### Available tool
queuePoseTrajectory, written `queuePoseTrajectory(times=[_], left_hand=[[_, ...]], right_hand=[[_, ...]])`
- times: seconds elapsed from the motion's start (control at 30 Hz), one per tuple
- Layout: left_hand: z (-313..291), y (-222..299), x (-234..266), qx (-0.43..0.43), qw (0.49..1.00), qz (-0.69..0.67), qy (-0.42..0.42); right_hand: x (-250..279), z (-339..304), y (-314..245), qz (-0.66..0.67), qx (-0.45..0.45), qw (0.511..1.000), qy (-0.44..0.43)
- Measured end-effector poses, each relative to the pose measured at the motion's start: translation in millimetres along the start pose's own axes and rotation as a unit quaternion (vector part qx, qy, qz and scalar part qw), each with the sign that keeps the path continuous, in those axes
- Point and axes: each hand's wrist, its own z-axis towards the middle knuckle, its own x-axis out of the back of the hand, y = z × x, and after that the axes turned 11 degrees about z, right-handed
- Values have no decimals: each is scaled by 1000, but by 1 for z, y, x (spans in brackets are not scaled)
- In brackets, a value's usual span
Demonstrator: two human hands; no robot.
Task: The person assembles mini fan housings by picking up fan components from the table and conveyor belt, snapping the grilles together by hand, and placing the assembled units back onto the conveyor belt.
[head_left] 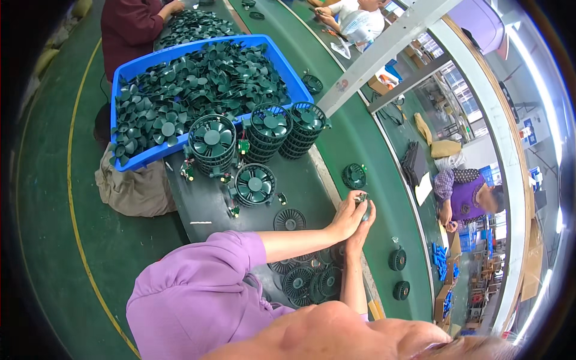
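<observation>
My left hand (343, 220) and my right hand (358, 236) meet at the near edge of the green belt. Both are closed around a small dark green part (366, 212) with a little circuit board (361, 197) at its top. Fingers hide most of this part, so its kind is unclear. To the left stands a round fan housing (255, 185) with blades inside. Stacked fan housings (212, 144) rise behind it, with small green circuit boards (234, 211) hanging off. Flat round grilles (290, 220) lie on the dark table beside and below my left forearm.
A blue bin (141, 157) heaped with dark green fan blades (198, 84) occupies the table's far left. Along the belt (384, 234) sit several fan units (354, 176). A white metal post (384, 51) slants above it. Other people work across the belt and beyond the bin.
</observation>
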Motion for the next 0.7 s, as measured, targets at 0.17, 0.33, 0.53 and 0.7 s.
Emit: queuePoseTrajectory(times=[0.17,0.33,0.53,0.7], left_hand=[[-6,25,8,-145,985,82,36],[4,20,21,-169,980,101,25],[19,-7,23,-189,936,254,-151],[52,-34,32,-200,920,314,-123]], right_hand=[[-11,3,1,133,-87,986,59],[-15,4,-10,177,-94,979,31],[63,11,23,-37,-88,994,58],[161,-28,56,-438,-44,880,181]])
